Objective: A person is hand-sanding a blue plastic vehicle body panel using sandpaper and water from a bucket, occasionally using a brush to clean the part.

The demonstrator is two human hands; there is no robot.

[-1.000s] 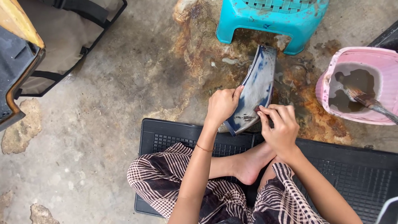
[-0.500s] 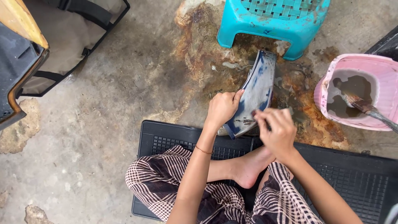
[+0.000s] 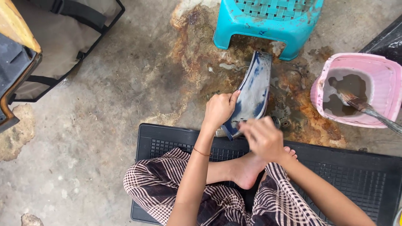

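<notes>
A curved blue panel, scuffed grey over much of its face, stands tilted on the stained concrete in front of me. My left hand grips its left edge near the bottom. My right hand is blurred with motion and presses on the panel's lower end; whatever it holds is too blurred to tell. I sit cross-legged on a black rubber mat, in checked trousers, with a bare foot below the hands.
A turquoise plastic stool stands just beyond the panel. At the right is a pink tub of murky water with a brush leaning in it. A yellow and black frame lies at the far left.
My right hand has moved down and left along the panel's lower end, in a rubbing motion. My left hand keeps its grip on the panel.
</notes>
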